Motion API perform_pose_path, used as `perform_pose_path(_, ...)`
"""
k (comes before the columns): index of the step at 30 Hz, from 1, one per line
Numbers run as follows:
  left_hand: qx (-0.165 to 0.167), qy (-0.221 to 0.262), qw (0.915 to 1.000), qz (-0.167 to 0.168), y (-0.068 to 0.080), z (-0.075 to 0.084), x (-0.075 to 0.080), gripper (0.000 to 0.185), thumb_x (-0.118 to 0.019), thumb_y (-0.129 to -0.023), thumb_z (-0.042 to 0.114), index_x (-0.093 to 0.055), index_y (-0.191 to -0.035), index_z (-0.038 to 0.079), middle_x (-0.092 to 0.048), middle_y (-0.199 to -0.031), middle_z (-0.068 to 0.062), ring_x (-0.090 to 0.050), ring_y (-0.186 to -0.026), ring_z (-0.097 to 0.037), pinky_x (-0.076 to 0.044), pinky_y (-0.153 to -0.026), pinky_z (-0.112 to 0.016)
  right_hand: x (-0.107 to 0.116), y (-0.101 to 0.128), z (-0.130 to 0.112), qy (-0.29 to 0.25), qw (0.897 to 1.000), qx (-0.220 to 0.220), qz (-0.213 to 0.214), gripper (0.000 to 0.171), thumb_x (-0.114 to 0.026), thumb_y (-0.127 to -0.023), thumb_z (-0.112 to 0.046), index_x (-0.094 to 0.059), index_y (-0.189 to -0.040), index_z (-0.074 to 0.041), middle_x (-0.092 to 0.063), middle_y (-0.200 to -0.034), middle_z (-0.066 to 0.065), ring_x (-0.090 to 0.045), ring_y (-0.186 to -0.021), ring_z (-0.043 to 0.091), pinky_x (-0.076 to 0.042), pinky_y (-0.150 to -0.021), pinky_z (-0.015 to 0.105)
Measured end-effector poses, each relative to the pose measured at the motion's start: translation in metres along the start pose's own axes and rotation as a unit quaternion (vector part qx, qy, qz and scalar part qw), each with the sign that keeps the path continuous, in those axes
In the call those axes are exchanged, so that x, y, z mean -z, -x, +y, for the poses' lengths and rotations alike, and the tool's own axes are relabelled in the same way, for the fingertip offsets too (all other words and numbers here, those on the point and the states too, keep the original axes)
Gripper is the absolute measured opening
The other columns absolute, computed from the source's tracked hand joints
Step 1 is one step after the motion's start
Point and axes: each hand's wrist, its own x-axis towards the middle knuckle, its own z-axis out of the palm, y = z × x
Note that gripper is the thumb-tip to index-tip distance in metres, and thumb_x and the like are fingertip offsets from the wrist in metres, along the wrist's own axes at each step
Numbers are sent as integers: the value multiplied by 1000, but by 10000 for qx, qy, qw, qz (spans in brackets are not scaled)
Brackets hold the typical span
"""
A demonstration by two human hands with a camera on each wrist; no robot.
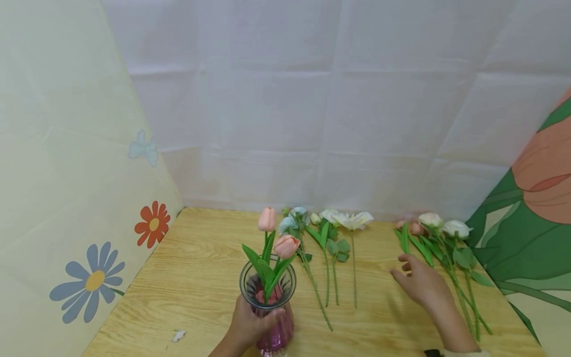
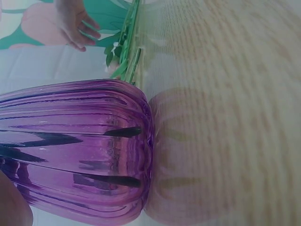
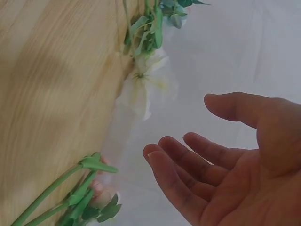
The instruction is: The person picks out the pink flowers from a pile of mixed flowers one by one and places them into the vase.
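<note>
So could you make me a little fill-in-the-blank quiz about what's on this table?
1. The left hand grips a glass vase whose colour is ____.
2. The number of pink tulips standing in the vase is ____.
3. The right hand, holding nothing, hovers with its fingers ____ beside the flowers with white blooms near the table's right edge.
4. The other flowers lie flat on a table made of ____.

Missing words: purple; two; open; wood
</note>
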Motion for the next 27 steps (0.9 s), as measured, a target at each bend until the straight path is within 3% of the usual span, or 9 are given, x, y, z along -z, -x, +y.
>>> perform_pose_path(21,190,-89,9998,68,0,1,0,70,-78,-80,10,-45,-141,6,-62,-131,-13,-63,-120,-20,-51,-108,-35,-3,-14,36,281,9987,-380,-186,69,-59,-99,-41,-43,-138,14,-56,-130,38,-55,-113,57,-52,-84,63)
perform_pose_path(27,181,-37,9998,42,0,1,0,69,-78,-80,10,-45,-140,5,-62,-131,-14,-64,-120,-23,-52,-106,-30,-5,-19,47,274,9985,-424,-234,69,-59,-100,-39,-42,-139,15,-55,-130,38,-55,-113,57,-52,-84,63)
